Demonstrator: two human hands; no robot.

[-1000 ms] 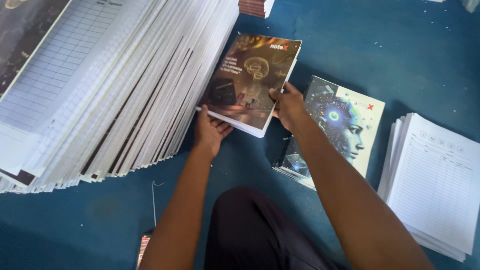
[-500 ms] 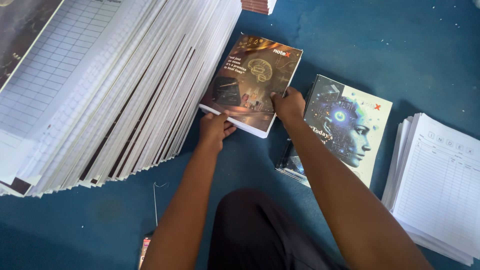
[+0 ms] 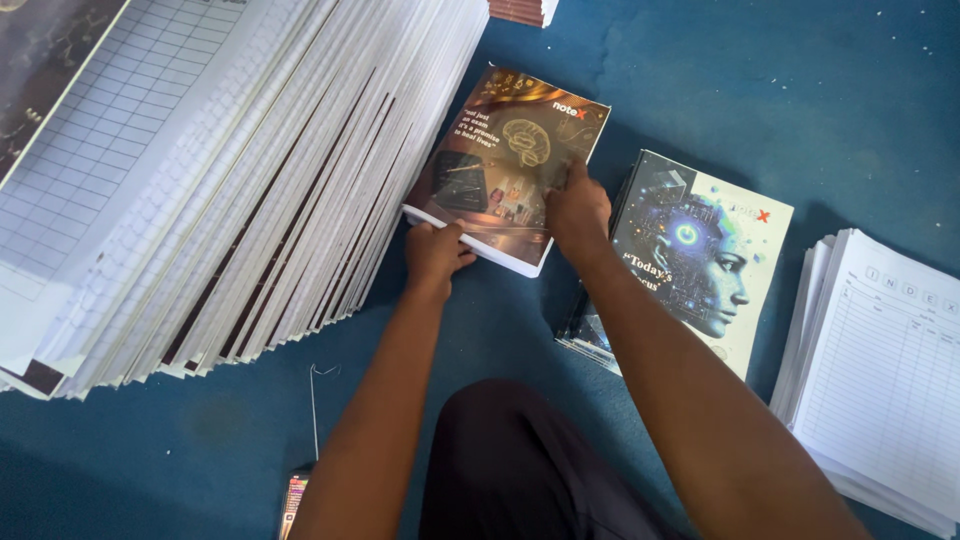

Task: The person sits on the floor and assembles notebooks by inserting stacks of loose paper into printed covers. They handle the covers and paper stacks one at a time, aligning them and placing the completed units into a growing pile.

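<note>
A small stack of notebooks with a brown glossy cover showing a golden brain lies on the blue floor, leaning against a big fanned pile. My left hand grips the stack's near left corner. My right hand presses flat on the cover's near right part. To the right lies another stack with a blue cover showing a robotic face; my right forearm passes over its left edge.
A tall slanted pile of white ruled sheets and notebooks fills the left. A stack of white index sheets sits at the right edge. My dark-clothed knee is at the bottom; a thin wire lies on the blue floor.
The brown-cover stack has shifted slightly right and away from me, squared between both hands. My right hand moved from its edge onto the cover.
</note>
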